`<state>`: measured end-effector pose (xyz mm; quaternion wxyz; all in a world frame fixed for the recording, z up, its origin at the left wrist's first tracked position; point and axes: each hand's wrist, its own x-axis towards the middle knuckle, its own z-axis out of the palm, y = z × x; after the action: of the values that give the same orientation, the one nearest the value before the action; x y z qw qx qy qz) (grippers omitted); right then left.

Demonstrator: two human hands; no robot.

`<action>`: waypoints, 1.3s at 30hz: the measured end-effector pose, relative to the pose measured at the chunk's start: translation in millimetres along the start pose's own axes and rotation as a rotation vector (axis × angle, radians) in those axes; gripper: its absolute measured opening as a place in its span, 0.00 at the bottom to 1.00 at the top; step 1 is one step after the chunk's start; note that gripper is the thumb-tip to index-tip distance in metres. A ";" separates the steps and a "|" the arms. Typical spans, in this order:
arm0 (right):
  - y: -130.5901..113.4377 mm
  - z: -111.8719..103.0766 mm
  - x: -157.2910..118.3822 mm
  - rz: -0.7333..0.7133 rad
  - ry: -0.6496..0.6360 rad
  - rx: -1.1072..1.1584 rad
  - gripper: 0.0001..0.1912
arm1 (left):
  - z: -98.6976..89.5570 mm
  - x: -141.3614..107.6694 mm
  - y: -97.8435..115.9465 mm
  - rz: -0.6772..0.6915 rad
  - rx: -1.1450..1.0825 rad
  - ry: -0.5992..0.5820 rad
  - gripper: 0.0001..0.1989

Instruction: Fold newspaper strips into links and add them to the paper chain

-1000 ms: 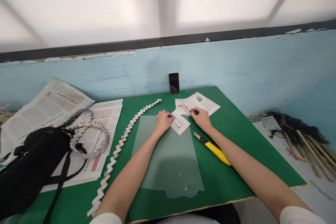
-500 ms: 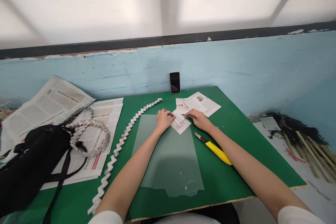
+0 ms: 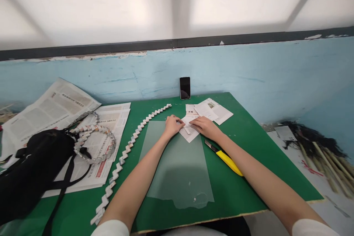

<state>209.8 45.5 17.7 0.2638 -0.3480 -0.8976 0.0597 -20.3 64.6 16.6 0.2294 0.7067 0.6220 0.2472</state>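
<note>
Two bare hands meet over a small piece of thin white paper (image 3: 189, 138) on a green tabletop (image 3: 254, 155). The left hand (image 3: 173, 126) is curled nearly closed, thumb and fingertips drawn together at the paper's left edge; the right hand (image 3: 207, 127), flatter, rests its bent fingers on the opposite side. From where I stand, I cannot tell whether either pinches it. A narrow pale strip (image 3: 187, 130) lies on the paper between them. Between the forearms spreads a smooth translucent sheet (image 3: 179, 177), ragged at its near edge. A yellow-handled knife (image 3: 228, 161), blade bared, lies beside the right forearm; printed scraps (image 3: 222, 112) sit just beyond. Left of the arms, a folded-paper chain (image 3: 128, 149) zigzags up the tabletop. A glossy phone (image 3: 185, 88) leans against the chipped blue wall (image 3: 155, 75). Farther left, a soft black bag (image 3: 41, 155) and a linked coil (image 3: 111, 143) overlap crumpled newspapers (image 3: 63, 97).
</note>
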 end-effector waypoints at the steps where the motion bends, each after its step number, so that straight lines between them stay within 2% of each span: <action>1: 0.7 0.4 1.4 -0.025 0.001 -0.008 0.14 | -0.1 0.5 -0.2 -0.001 0.005 0.001 0.05; 7: 1.2 4.3 10.4 -0.149 -0.023 0.004 0.15 | -1.2 5.7 -3.5 0.038 0.048 -0.033 0.07; 16: -1.3 14.4 12.9 -0.109 -0.116 -0.066 0.16 | -0.9 5.5 -3.7 0.045 0.070 -0.029 0.07; 21: -10.6 10.7 14.1 -0.094 -0.174 -0.169 0.22 | -0.7 4.2 -1.4 0.049 0.094 -0.024 0.07; 30: -18.5 4.7 18.9 -0.102 -0.270 -0.228 0.15 | 1.2 2.0 0.2 0.038 0.126 0.005 0.08; 39: -36.2 -7.9 16.2 -0.109 -0.314 -0.260 0.16 | 2.7 0.8 -2.0 0.037 0.104 0.019 0.07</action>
<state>182.4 28.3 42.0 0.0766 -0.3167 -0.9453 -0.0176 -20.0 65.6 13.3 0.1822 0.7266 0.6230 0.2253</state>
